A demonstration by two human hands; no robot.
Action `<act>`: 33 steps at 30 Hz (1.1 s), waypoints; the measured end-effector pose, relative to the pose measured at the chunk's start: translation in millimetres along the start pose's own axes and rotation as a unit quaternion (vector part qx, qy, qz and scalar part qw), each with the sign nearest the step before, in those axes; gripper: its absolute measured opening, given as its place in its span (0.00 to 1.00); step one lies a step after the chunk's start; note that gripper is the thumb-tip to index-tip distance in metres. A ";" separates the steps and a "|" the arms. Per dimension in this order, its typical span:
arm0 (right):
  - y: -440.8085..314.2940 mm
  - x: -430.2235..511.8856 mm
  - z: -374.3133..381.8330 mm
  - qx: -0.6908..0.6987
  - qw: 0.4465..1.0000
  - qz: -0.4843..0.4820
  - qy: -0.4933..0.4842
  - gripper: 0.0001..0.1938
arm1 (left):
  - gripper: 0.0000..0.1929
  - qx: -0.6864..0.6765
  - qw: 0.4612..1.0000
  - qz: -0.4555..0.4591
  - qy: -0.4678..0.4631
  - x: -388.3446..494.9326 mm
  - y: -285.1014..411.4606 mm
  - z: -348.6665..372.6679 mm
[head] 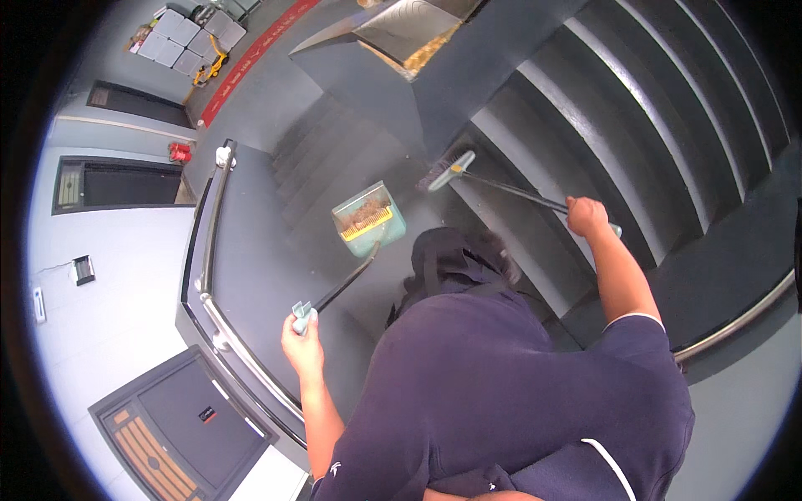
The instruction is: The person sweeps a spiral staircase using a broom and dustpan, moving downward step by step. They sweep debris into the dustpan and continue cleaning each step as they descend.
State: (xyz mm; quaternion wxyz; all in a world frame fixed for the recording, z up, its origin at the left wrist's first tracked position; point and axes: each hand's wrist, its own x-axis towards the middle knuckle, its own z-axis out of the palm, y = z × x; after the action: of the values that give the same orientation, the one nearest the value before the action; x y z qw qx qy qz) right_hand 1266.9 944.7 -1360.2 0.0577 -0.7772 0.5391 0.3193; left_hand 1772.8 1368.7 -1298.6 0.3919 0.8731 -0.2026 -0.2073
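My right hand (587,216) grips the dark pole of a broom (452,170), whose pale green head and dark bristles rest near the corner of the bottom stair. In my left hand (302,338) is the light green top of a long-handled dustpan (383,241). The pan sits on the grey floor, ahead and to the left of my feet. It has a yellow comb strip (367,224) across it, and brownish debris lies behind the strip. The broom head is to the right of the pan, apart from it.
Grey stairs (583,119) climb on the right, and darker steps (332,150) run away ahead. A metal handrail (244,357) tops the low wall on my left; another rail (739,316) curves at the right. Beyond are dark doors (188,419) and red fire extinguishers (180,152).
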 end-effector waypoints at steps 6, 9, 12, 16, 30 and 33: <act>-44.3 -62.4 -40.1 -0.026 1.000 -0.009 0.010 0.13 | 0.18 0.077 0.997 -0.020 0.002 -31.4 -9.2 -83.7; -49.5 -19.4 -53.9 -0.061 0.997 -0.044 -0.011 0.14 | 0.17 0.074 0.997 -0.021 -0.008 -29.5 -14.4 -84.3; -48.6 14.4 -43.2 -0.077 0.996 -0.021 -0.051 0.12 | 0.15 0.052 0.998 -0.014 -0.011 -24.8 -18.4 -72.8; -41.9 -19.2 -4.4 -0.063 0.991 -0.027 -0.115 0.14 | 0.14 0.091 0.995 -0.016 -0.026 -36.4 -25.5 -72.8; 25.3 -50.6 10.6 0.026 0.998 -0.054 -0.032 0.18 | 0.18 0.102 0.993 -0.017 -0.056 -82.0 3.7 -32.2; -13.3 -34.8 47.1 0.021 0.997 -0.055 -0.052 0.17 | 0.17 0.111 0.991 -0.031 -0.066 -88.4 16.6 -25.2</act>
State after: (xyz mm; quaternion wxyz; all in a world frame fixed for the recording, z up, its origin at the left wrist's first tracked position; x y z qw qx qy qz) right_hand 1250.6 998.5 -1381.3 0.1199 -0.7865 0.4984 0.3445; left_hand 1709.3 1419.3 -1252.5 0.2713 0.9017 -0.2223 -0.2529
